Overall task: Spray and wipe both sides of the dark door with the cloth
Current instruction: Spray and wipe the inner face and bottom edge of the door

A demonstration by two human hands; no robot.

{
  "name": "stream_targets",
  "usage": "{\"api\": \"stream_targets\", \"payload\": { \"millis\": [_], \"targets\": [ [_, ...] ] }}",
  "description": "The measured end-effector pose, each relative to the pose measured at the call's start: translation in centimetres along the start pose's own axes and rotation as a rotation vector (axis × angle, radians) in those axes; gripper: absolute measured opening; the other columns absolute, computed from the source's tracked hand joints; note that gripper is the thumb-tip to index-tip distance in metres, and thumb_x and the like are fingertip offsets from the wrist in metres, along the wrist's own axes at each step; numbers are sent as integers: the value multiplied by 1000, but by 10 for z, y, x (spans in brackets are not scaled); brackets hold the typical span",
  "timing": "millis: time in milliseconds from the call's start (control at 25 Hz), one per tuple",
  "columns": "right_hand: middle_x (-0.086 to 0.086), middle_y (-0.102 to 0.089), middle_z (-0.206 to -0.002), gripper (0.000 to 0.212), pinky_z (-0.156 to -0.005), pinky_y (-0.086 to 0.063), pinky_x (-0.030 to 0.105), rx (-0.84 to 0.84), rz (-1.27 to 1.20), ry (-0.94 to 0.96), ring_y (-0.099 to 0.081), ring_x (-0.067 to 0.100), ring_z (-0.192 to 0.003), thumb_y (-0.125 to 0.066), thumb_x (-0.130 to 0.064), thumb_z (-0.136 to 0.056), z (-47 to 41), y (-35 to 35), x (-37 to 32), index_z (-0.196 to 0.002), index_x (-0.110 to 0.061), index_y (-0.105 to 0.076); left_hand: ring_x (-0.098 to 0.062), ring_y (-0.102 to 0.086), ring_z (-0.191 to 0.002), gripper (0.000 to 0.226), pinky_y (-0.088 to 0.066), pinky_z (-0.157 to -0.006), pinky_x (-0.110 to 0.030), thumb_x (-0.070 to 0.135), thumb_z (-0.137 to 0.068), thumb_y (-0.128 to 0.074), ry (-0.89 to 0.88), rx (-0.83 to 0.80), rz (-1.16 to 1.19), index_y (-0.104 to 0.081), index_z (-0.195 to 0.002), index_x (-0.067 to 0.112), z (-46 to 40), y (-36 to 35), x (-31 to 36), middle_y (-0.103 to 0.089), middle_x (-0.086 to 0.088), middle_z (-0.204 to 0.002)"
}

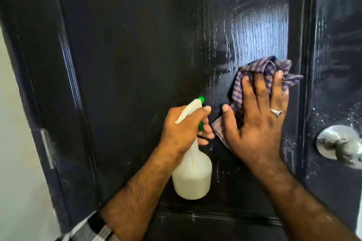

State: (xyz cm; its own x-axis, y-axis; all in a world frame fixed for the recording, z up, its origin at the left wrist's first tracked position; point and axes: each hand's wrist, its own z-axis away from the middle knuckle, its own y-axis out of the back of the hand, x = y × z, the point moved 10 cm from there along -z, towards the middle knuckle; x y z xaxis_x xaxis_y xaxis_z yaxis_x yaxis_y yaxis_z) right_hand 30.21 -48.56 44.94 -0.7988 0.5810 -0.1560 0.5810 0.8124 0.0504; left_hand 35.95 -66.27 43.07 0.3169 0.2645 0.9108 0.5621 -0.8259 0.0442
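I see the dark door (137,55) filling nearly the whole view, close in front of me, with its grained panel streaked wet and shiny toward the upper right. My right hand (256,121) lies flat against that panel, fingers straight and spread, pressing the striped blue cloth (260,68) onto the door; the cloth bunches above the fingertips and a corner sticks out below the thumb. There is a ring (276,112) on one finger of that hand. My left hand (184,129) is just beside it, to the left, with fingers curled round the neck of a white spray bottle (193,178), one finger across the green trigger, the green nozzle tip aimed up and toward the door. The bottle hangs upright below the fist, just in front of the lower part of the panel. At the right edge a round silver doorknob (340,144) stands out from the door, with white specks of spray around it. On the left edge I see a metal hinge (48,146) and a pale wall (17,162) beyond it.
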Motion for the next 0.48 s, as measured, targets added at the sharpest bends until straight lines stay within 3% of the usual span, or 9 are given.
{"api": "stream_targets", "payload": {
  "millis": [80, 240, 480],
  "targets": [
    [14, -30, -175, 72, -131, -12, 64, 17, 10, 21, -12, 41, -166, -58, -47, -102, 6, -5, 3, -162, -9, -45, -33, -69, -60, 28, -52, -54, -30, 25, -96, -68, -20, 19, 5, -67, -73, 7, 0, -4, 0, -63, -16, -63],
    [13, -28, -176, 66, -131, -13, 65, 54, -2, 14, -10, 38, -166, -53, -43, -105, 17, -9, 24, -162, -9, -45, -31, -61, -47, 30, -44, -48, -27, 21, -92, -67, -6, 87, 37, -62, -66, 7, 12, -2, -14, -55, -15, -55],
    [16, -12, -179, 79, -132, -2, 65, 5, 65, 30, 2, 44, -166, -48, -47, -104, -28, -23, -1, -170, -10, -26, -37, -69, -60, 23, -51, -56, -32, 19, -93, -68, -25, 181, 83, -68, -80, 1, 21, 13, -9, -62, -23, -66]
  ]
}}
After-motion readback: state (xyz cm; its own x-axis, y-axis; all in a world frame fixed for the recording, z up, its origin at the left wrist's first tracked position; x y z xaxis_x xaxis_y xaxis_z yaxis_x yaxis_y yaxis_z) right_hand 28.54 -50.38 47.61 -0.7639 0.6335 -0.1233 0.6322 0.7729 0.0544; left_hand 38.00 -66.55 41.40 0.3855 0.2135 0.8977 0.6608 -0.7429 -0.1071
